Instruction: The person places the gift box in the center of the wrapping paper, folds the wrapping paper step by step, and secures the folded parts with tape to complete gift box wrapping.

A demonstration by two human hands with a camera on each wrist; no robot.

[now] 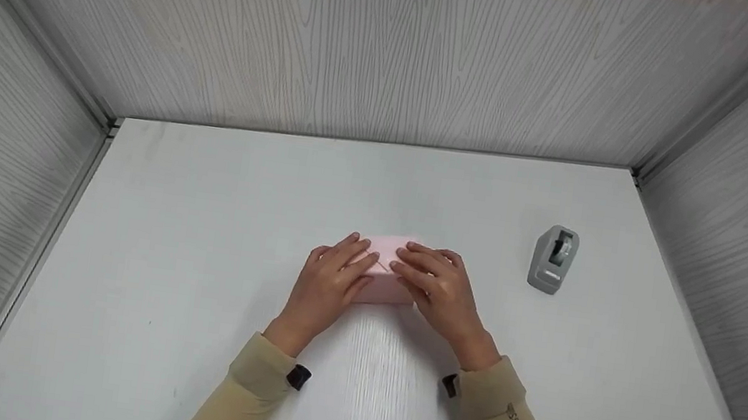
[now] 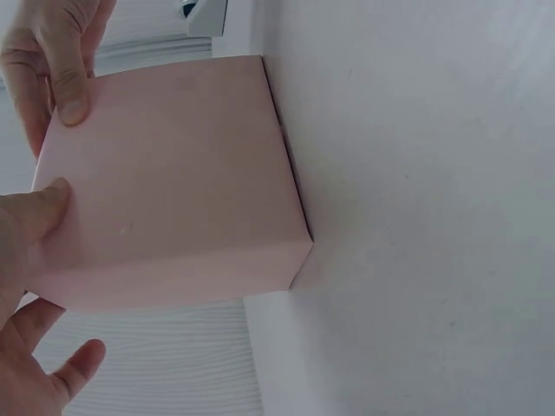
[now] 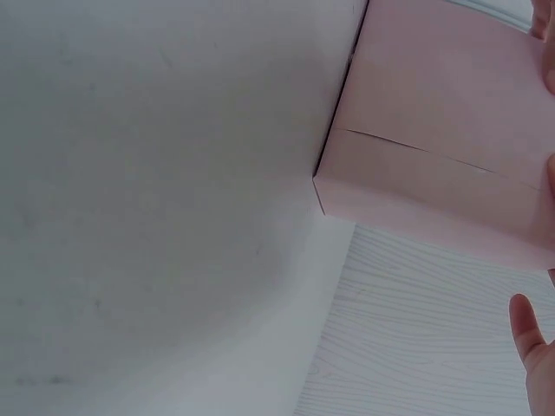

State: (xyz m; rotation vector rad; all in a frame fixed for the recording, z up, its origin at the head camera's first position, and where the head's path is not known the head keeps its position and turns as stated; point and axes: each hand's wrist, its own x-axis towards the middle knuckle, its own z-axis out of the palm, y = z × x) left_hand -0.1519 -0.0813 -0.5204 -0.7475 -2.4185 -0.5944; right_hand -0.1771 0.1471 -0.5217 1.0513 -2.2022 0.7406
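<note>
A pink paper-covered box [image 1: 385,292] sits on the white table, its upper face crossed by a slanting paper edge. My left hand [image 1: 324,286] holds its left side, fingers spread over the top. On the opposite side my right hand [image 1: 442,293] holds it in the same manner. In the left wrist view, both thumbs press the near face of the box [image 2: 173,173] close to its upper edge. A thin seam runs across that face of the box [image 3: 442,95] in the right wrist view. The underside and far face are hidden.
To the right of the box, a grey tape dispenser [image 1: 553,260] with a roll in it stands on the white table [image 1: 200,216]. Wood-grain panels [image 1: 367,43] rise along the table's back and both sides.
</note>
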